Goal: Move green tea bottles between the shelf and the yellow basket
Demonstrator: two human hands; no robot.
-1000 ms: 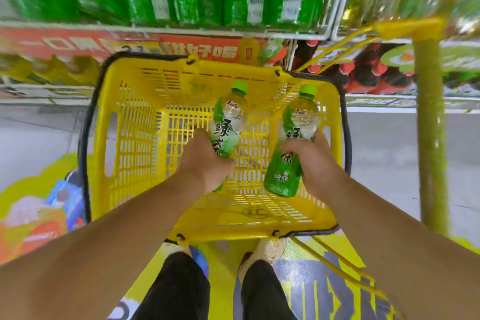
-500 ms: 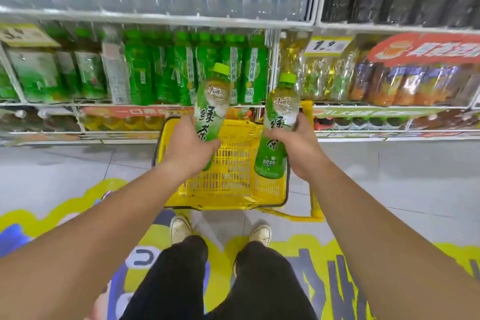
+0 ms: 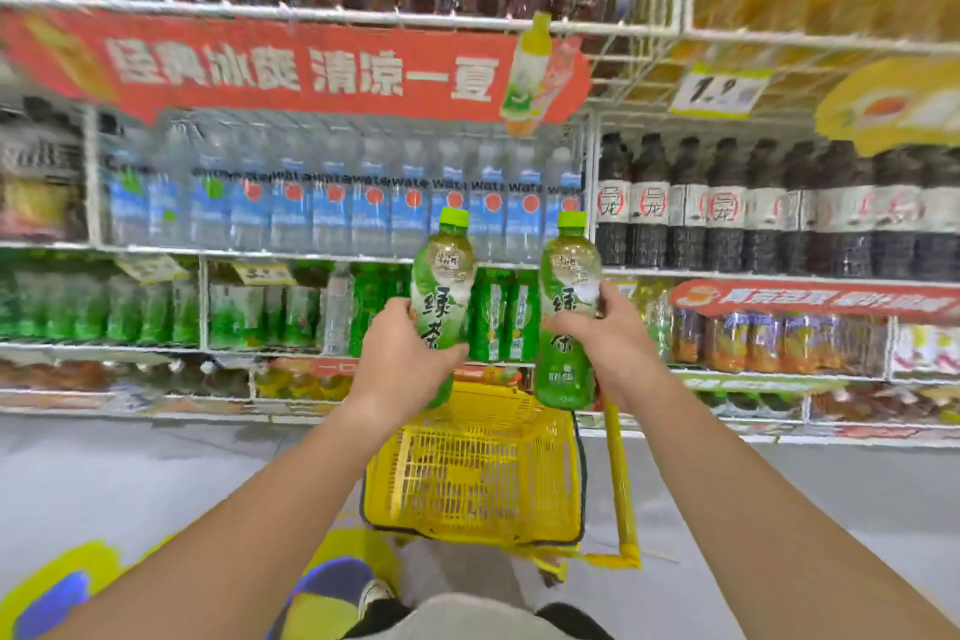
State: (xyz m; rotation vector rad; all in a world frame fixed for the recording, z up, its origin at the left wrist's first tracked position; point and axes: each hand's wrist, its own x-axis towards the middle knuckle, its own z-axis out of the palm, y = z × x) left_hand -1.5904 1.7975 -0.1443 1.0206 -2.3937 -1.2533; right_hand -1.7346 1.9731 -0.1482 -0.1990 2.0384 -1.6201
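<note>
While hands (image 3: 511, 346) grip upright green tea bottles (image 3: 442, 296) — yellow basket (image 3: 475, 470) below, shelf (image 3: 260, 348) ahead.

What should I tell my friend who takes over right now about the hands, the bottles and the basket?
Left hand: gripping one green tea bottle, upright.
Right hand: gripping a second green tea bottle, upright.
Both bottles are raised in front of the shelf, above the yellow basket on the floor.
Done: no bottles visible in the basket.
Left: probably set both on the green tea row of the shelf.

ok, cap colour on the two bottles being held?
Light green on both, left bottle and right bottle; head view.
</note>
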